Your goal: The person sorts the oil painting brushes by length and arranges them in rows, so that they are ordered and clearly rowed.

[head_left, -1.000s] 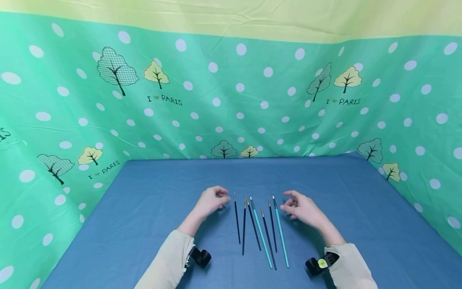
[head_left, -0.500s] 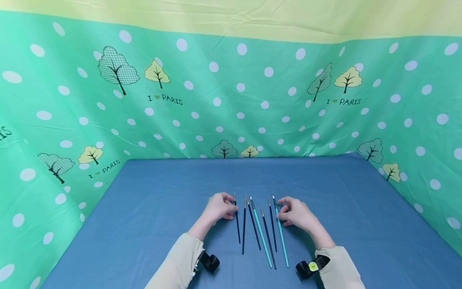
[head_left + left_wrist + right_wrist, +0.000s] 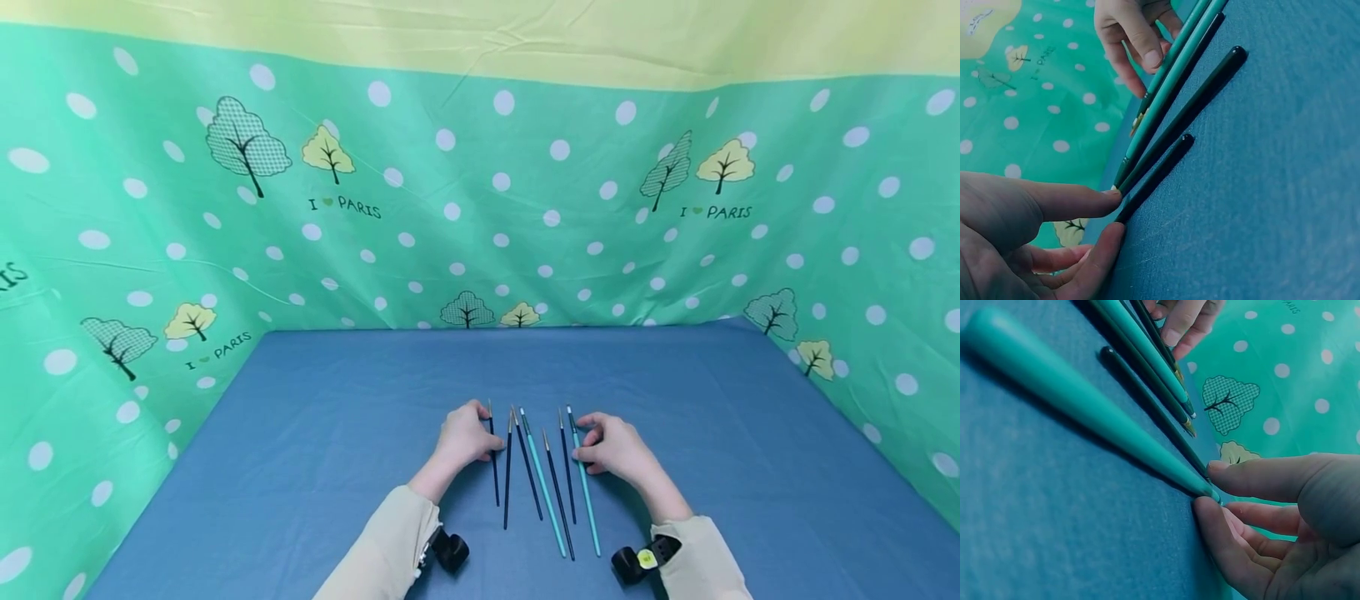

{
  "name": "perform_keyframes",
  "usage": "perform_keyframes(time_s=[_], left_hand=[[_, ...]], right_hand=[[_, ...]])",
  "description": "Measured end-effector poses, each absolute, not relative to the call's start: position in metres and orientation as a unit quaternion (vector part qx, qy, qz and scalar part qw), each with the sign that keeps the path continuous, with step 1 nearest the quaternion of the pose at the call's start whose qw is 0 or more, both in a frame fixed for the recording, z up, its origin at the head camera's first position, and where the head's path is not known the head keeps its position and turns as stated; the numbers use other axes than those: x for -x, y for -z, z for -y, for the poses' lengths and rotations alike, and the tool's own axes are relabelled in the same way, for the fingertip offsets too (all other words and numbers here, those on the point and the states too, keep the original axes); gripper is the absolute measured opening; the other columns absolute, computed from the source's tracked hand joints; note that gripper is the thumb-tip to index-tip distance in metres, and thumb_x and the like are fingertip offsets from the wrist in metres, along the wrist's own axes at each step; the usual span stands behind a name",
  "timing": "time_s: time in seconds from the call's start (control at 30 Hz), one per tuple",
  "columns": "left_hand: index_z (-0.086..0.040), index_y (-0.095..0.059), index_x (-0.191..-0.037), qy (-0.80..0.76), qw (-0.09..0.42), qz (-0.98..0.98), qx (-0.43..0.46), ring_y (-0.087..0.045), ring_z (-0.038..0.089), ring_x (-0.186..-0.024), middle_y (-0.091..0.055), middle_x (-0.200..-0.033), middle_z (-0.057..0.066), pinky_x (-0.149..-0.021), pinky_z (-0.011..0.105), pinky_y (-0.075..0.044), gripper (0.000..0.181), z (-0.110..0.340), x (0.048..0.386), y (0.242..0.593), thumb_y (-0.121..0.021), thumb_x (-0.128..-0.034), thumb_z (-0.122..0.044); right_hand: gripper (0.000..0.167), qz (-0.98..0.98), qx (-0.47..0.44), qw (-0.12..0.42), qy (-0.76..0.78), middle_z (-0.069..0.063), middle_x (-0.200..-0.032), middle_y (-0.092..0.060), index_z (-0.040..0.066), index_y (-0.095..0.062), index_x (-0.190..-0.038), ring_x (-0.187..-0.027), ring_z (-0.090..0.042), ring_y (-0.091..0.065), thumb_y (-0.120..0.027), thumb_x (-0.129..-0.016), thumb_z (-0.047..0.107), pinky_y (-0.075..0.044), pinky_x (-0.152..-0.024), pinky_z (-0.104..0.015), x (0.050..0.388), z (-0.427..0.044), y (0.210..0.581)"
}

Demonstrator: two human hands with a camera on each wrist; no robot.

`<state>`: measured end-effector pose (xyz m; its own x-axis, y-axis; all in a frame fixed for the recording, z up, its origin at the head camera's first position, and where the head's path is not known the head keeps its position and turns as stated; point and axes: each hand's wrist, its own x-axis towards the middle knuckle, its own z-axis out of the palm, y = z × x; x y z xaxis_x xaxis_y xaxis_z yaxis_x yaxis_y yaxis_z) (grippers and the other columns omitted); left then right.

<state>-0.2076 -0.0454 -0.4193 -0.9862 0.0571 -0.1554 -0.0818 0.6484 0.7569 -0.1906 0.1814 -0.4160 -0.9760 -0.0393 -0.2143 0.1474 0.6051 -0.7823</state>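
Several slim paintbrushes lie side by side on the blue cloth, bristles pointing away from me. At the row's left end my left hand (image 3: 465,435) pinches a dark-handled paintbrush (image 3: 496,485) near its upper part, between thumb and a finger. My right hand (image 3: 617,446), at the right end, has thumb and forefinger about the upper part of a teal paintbrush (image 3: 588,504); the teal handle (image 3: 1079,406) looms large in the right wrist view. Between the hands lie another teal paintbrush (image 3: 546,492) and several dark ones, such as a dark paintbrush (image 3: 507,483).
A blue cloth (image 3: 360,400) covers the table. Behind and at both sides hangs a green dotted curtain (image 3: 420,208) with printed trees. Black wrist cameras sit on both wrists, the left camera (image 3: 452,552) close to the table surface.
Both hands have moved inward onto the outer paintbrushes, the left hand going right and nearer, the right hand going left. The leftmost paintbrush's tip has shifted slightly right.
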Motion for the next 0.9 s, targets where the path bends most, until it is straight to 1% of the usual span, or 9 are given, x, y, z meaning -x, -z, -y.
perform_keyframes(time_s=[0.07,0.17,0.3,0.5,0.7,0.9], left_hand=[[-0.004,-0.054,-0.103,-0.41,0.084,-0.908,0.008,-0.058,0.012,-0.044,-0.056,-0.062,0.005,-0.063,0.032,-0.052,0.044,0.0442,0.2077,0.4185,-0.078,-0.068,-0.015],[-0.004,-0.053,-0.104,-0.41,0.086,-0.908,0.004,-0.058,0.011,-0.044,-0.056,-0.064,0.005,-0.064,0.033,-0.052,0.046,0.0433,0.2083,0.4189,-0.079,-0.067,-0.013],[-0.002,-0.053,-0.105,-0.422,0.087,-0.902,-0.004,-0.058,0.012,-0.045,-0.055,-0.065,0.006,-0.055,0.029,-0.052,0.046,0.0435,0.2084,0.4193,-0.078,-0.0676,-0.009],[-0.003,-0.054,-0.105,-0.422,0.085,-0.903,-0.002,-0.058,0.012,-0.045,-0.056,-0.062,0.005,-0.054,0.027,-0.051,0.042,0.0445,0.2083,0.4186,-0.075,-0.069,-0.007],[-0.002,-0.052,-0.107,-0.433,0.094,-0.896,-0.001,-0.058,0.013,-0.045,-0.056,-0.063,0.007,-0.048,0.027,-0.05,0.04,0.0447,0.2091,0.4189,-0.07,-0.0706,-0.002],[-0.002,-0.052,-0.107,-0.433,0.1,-0.896,-0.003,-0.058,0.013,-0.046,-0.057,-0.062,0.007,-0.049,0.027,-0.049,0.039,0.0466,0.2101,0.4193,-0.068,-0.0719,-0.004]], right_hand=[[0.049,-0.892,-0.031,0.103,0.44,-0.009,-0.079,-0.053,0.0,-0.053,-0.119,-0.055,-0.015,-0.058,-0.071,-0.074,0.003,-0.053,-0.051,-0.029,0.1906,-0.1811,0.4157],[0.049,-0.894,-0.031,0.098,0.436,-0.009,-0.078,-0.053,-0.001,-0.053,-0.119,-0.055,-0.015,-0.058,-0.072,-0.073,0.002,-0.053,-0.051,-0.029,0.1901,-0.1808,0.4157],[0.048,-0.894,-0.03,0.096,0.436,-0.009,-0.078,-0.052,-0.001,-0.054,-0.118,-0.055,-0.015,-0.058,-0.072,-0.073,0.002,-0.053,-0.051,-0.029,0.189,-0.1809,0.416],[0.048,-0.895,-0.029,0.093,0.435,-0.009,-0.077,-0.052,-0.001,-0.055,-0.118,-0.055,-0.015,-0.057,-0.071,-0.073,0.001,-0.053,-0.051,-0.029,0.1886,-0.1802,0.4158],[0.048,-0.894,-0.031,0.097,0.437,-0.009,-0.077,-0.051,-0.001,-0.054,-0.119,-0.056,-0.015,-0.057,-0.071,-0.074,0.002,-0.053,-0.053,-0.029,0.1865,-0.1791,0.4157],[0.048,-0.893,-0.03,0.095,0.439,-0.009,-0.077,-0.051,-0.001,-0.054,-0.119,-0.057,-0.015,-0.057,-0.071,-0.074,0.002,-0.053,-0.053,-0.029,0.1864,-0.1785,0.4177]])
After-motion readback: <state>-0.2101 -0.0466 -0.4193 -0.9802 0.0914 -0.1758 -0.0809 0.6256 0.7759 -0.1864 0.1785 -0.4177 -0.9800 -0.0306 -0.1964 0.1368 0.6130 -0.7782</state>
